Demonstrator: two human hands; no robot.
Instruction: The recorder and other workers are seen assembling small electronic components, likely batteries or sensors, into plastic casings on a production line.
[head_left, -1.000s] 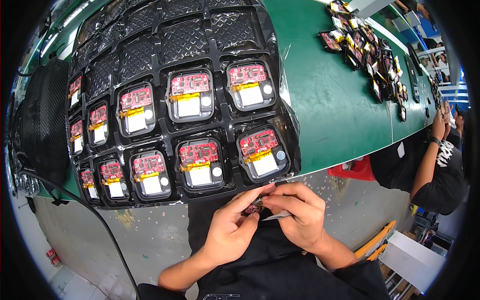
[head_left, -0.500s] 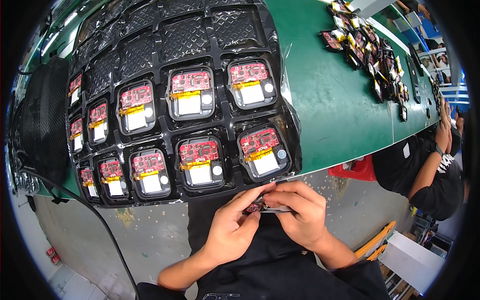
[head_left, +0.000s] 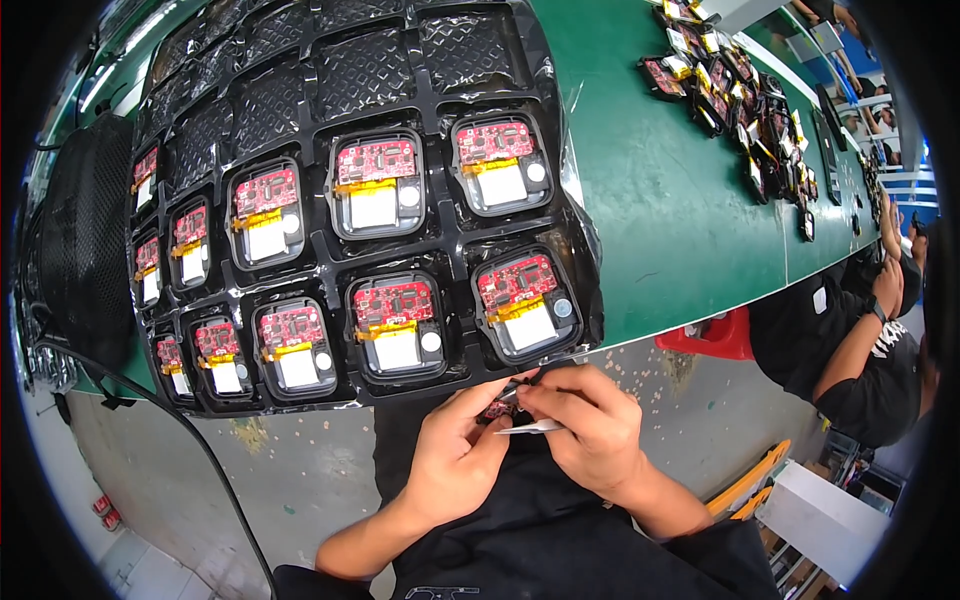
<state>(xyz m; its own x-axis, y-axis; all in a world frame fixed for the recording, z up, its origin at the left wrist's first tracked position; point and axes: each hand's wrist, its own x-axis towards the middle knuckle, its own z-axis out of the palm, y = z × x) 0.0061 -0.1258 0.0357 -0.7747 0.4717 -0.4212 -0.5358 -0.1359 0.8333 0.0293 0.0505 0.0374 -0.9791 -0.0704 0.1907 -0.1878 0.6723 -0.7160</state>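
Just below the tray's front edge, my left hand [head_left: 458, 450] grips a small red circuit board [head_left: 497, 409] in a dark housing, mostly covered by fingers. My right hand [head_left: 592, 428] is closed at the board's right side, thumb and fingertips pinching at its upper part. A thin, flat pale piece [head_left: 532, 427] sticks out under the right fingers towards the left thumb; what it is I cannot tell. Above the hands lies a black plastic tray [head_left: 460, 232], whose nearer pockets hold dark housings [head_left: 528, 303] with red boards, yellow tape and white batteries.
Farther pockets of the tray show a bare diamond pattern. On the green table [head_left: 640, 200], a pile of similar board assemblies [head_left: 735, 100] lies at the far right. A black mesh bag [head_left: 90, 240] and a cable stand left. Another person sits right, near a red stool [head_left: 712, 338].
My right hand has shifted slightly left and down, and its fingers have turned. The pale piece now shows more of its flat face. The tray sits slightly farther left in view.
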